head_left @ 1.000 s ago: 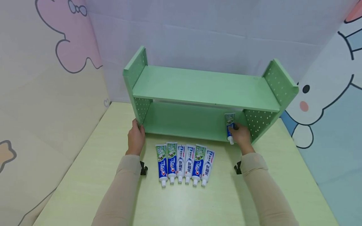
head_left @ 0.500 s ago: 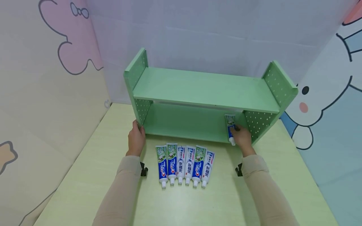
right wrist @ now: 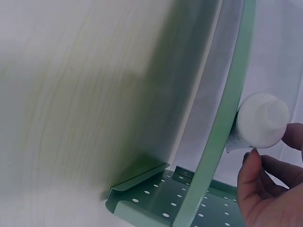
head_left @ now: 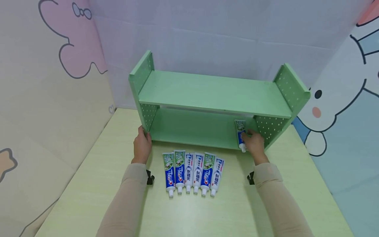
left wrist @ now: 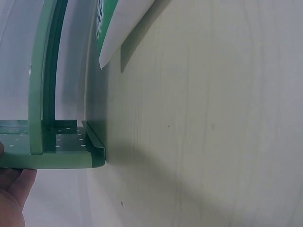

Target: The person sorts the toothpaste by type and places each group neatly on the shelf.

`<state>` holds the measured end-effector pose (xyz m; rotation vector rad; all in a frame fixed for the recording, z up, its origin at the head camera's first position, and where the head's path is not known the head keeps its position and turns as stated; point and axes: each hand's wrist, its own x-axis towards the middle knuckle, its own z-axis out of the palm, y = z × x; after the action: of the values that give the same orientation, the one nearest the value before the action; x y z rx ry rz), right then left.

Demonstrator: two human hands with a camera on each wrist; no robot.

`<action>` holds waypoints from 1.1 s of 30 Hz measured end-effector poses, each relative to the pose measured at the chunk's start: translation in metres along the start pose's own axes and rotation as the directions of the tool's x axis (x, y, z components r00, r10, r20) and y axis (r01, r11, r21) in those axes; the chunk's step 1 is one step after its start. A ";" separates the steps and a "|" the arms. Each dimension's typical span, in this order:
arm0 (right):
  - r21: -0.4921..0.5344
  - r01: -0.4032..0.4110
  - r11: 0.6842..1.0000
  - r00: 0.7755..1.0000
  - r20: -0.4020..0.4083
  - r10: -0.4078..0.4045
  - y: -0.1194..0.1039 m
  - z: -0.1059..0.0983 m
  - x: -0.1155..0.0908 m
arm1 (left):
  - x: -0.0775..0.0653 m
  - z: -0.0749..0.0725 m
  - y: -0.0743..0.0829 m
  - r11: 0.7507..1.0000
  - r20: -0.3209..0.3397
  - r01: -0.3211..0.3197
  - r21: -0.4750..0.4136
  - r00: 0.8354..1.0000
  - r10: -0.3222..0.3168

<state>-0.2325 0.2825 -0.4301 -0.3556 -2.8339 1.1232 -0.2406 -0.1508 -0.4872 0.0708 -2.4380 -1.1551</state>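
A green two-tier shelf (head_left: 204, 128) stands on the table, and my left hand (head_left: 142, 144) grips the lower front edge of its left side panel. In the left wrist view, fingers (left wrist: 21, 187) press against that panel. On the lower tier, near the right end, a blue-and-green toothpaste tube (head_left: 240, 131) lies with its white cap toward me, jutting slightly past the front edge. My right hand (head_left: 254, 144) pinches it from the right. The right wrist view shows the cap end (right wrist: 262, 120) with thumb and fingertips (right wrist: 251, 165) against the tube.
In front of the shelf several toothpaste tubes (head_left: 189, 172) lie in a row on the table (head_left: 189, 217), caps toward me, some blue-and-green, some white. The shelf's right side panel (head_left: 270, 128) stands close beside my right hand. A pale cloth wall (head_left: 207, 39) is behind.
The right hand's fingers have shifted slightly to the right along the tube and look a little straighter. The tube, the shelf and the left hand stay practically in place.
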 end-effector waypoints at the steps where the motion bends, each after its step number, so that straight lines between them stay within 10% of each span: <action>1: -0.001 0.008 1.000 1.000 -0.005 -0.008 0.000 0.000 0.000 | 0.000 0.000 0.000 1.000 0.002 0.000 0.001 1.000 0.000; 33: -0.002 0.166 0.986 0.983 -0.080 -0.165 -0.026 0.016 -0.029 | 0.000 -0.001 0.003 1.000 0.009 0.013 0.002 1.000 -0.013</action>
<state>-0.2116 0.2469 -0.4233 -0.1563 -2.7326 1.0576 -0.2394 -0.1501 -0.4844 0.0827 -2.4503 -1.1607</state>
